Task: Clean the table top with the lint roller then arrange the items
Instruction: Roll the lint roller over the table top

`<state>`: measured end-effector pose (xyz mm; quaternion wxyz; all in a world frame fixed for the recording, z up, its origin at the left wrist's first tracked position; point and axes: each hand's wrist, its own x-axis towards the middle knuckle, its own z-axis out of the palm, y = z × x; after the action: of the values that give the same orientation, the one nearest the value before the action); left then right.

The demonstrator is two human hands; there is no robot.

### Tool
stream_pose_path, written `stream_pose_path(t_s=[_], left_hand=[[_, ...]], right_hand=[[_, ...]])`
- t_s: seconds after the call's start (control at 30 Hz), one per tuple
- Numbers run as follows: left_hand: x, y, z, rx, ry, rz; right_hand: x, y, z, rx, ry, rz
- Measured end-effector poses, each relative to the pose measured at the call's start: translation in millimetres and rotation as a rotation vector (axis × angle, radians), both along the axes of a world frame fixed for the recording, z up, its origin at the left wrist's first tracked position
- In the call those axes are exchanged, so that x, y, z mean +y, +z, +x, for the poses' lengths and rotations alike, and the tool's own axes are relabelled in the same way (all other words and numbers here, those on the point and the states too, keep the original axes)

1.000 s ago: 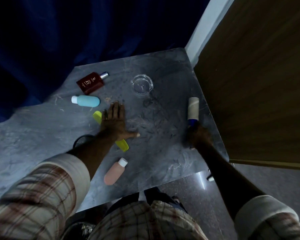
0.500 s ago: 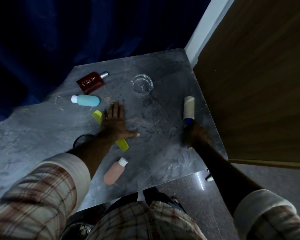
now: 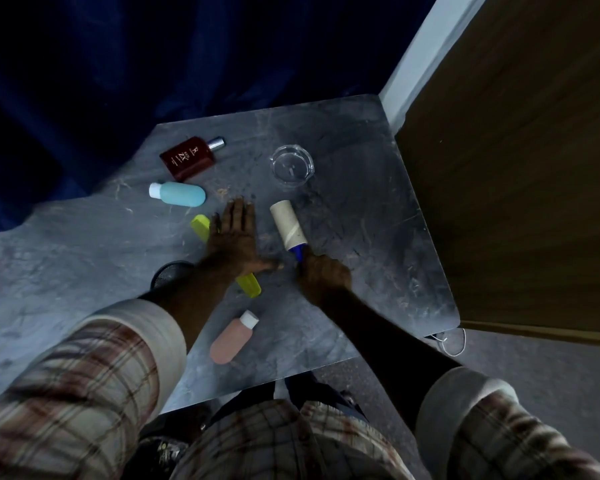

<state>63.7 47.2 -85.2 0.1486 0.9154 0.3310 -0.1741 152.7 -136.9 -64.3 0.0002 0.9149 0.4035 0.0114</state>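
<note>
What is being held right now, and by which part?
The right hand grips the lint roller by its blue handle. The left hand holds nothing, lying flat.

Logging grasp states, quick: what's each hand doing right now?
Left hand: open, fingers straight, resting flat over the yellow object.
Right hand: closed, holding the lint roller by its handle.

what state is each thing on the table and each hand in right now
lint roller: roll on the table top, handle gripped by right hand
left hand: flat, fingers straight, pressing on yellow comb
perfume bottle: lying flat
blue bottle: on its side, cap on
pink bottle: on its side, cap on
glass dish: upright
table top: hairs and lint on it
</note>
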Motion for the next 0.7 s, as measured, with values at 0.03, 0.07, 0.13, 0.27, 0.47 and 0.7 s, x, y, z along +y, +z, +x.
stream_pose_path(t_s=[0.03,0.07,0.13,0.27,0.47,0.7], left_hand=[[-0.2,0.0,0.7,0.002,0.001,0.003],[-0.5,0.2,1.8,0.008,0.002,0.004],[-1.3,1.0,3.2,0.024,0.006,0.011],[-0.9,2.5,3.4,0.035,0.008,0.011],[-0.6,4.7,1.2,0.024,0.008,-0.02],[0.1,3.9,0.6,0.035,-0.002,-0.028]], right_hand=[[2.2,0.3,-3.2,0.024,0.017,0.004],[4.4,1.4,-6.3,0.065,0.036,-0.01],[7.0,4.4,-10.1,0.108,0.043,-0.014],[7.7,5.4,-8.5,0.093,0.081,-0.042],[1.6,7.3,18.3,0.095,-0.015,-0.044],[-31.2,1.3,80.3,0.502,-0.336,-0.091]])
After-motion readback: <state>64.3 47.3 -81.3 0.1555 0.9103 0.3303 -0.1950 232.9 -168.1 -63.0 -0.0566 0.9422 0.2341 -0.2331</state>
